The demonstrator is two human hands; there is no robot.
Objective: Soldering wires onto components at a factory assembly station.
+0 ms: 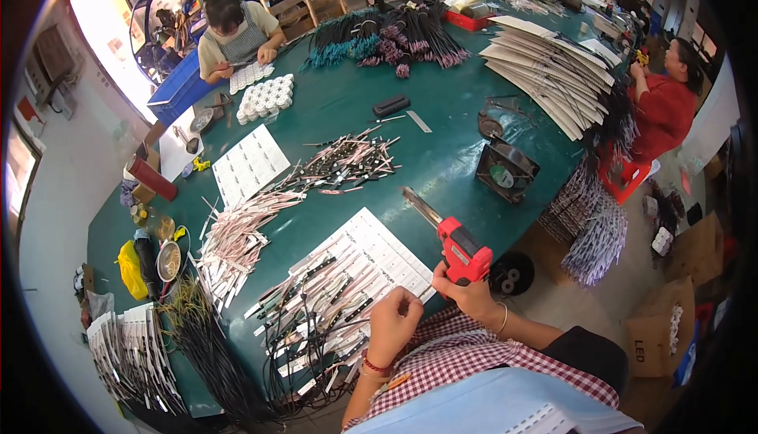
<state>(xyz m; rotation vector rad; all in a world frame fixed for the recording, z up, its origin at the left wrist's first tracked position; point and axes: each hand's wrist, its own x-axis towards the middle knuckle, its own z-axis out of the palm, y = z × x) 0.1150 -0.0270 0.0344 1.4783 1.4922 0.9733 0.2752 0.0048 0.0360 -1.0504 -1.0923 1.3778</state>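
Observation:
My right hand [467, 298] grips the handle of a red and black pistol-shaped tool [464, 251] with a long metal nozzle, which points away to the upper left over the table. My left hand [392, 325] is closed, fingers curled, at the near edge of a white sheet with printed marks [384, 254]. Whatever it may hold is hidden. On that sheet and to its left lie rows of thin strips with wires [324, 296], pink, white and black. Black cables [304, 335] loop over their near ends.
Loose pink-and-black wire pieces [347, 162] pile mid-table on the green table [332, 217]. A black fan-like box [507, 170] stands right of them. Wire bundles [213, 343] hang at the near left. Co-workers sit at the far left [241, 35], far right [663, 110] and back.

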